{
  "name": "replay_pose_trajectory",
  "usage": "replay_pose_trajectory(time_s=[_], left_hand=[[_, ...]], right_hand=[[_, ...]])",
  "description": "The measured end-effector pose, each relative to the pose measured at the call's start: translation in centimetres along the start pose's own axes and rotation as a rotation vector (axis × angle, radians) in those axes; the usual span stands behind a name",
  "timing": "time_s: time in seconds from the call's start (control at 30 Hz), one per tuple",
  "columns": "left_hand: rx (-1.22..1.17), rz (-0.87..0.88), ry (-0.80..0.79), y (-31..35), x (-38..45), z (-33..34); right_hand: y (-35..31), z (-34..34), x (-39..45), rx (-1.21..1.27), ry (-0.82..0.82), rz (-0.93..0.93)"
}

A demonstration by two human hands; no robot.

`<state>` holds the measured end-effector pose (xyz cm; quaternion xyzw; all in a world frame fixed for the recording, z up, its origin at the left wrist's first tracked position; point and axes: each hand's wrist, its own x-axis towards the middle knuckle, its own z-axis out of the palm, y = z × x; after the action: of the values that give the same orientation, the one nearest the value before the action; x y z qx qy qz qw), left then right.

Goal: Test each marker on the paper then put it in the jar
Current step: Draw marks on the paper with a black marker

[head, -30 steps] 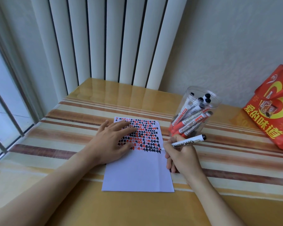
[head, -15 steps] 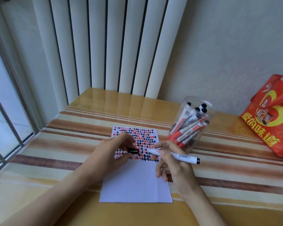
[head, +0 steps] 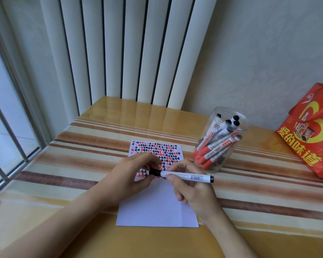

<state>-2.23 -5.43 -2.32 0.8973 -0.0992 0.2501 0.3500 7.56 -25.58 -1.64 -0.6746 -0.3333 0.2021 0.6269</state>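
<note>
A white sheet of paper [head: 157, 209] lies on the table, its far half covered in red and black marks. Above it I hold a white marker [head: 186, 177] level, black end pointing right. My right hand [head: 192, 190] grips its barrel. My left hand [head: 131, 175] pinches the black cap [head: 154, 172], which sits on the marker's left end. A clear plastic jar [head: 222, 140] stands to the right of the paper, with several red and black markers leaning inside.
A red printed bag [head: 311, 135] stands at the far right against the wall. Vertical blinds [head: 119, 49] hang behind the table. A window with bars [head: 6, 127] runs along the left. The table [head: 82, 157] has a glossy striped top.
My right hand turned the marker from writing on the paper to lying level. My left hand lifted off the sheet with the cap, and the cap now meets the marker's tip.
</note>
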Motion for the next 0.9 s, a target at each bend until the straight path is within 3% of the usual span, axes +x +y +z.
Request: replay_pose_trajectory(time_s=[0.2,0.33,0.43,0.6,0.77,0.9], left_hand=[[0.12,0.062,-0.054,-0.5,0.0,0.0],[0.175,0.055,-0.05,-0.5,-0.2,-0.4],[0.184,0.056,-0.068,-0.4,-0.2,-0.3],[0.222,0.028,-0.081,-1.6,-0.5,-0.4],[0.167,0.035,-0.172,-1.7,-0.7,-0.5],[0.209,0.012,-0.212,-1.3,-1.0,0.0]], right_hand=[[-0.7,-0.7,-0.1,0.305,-0.015,0.077],[-0.7,-1.5,-0.1,0.282,0.082,0.11],[-0.9,-1.9,-0.3,0.27,0.067,0.112],[-1.3,-2.6,-0.4,-0.015,-0.035,0.105],[-0.4,-2.1,-0.6,-0.486,0.033,-0.164],[0.1,-1.5,-0.4,-0.526,0.053,-0.242]])
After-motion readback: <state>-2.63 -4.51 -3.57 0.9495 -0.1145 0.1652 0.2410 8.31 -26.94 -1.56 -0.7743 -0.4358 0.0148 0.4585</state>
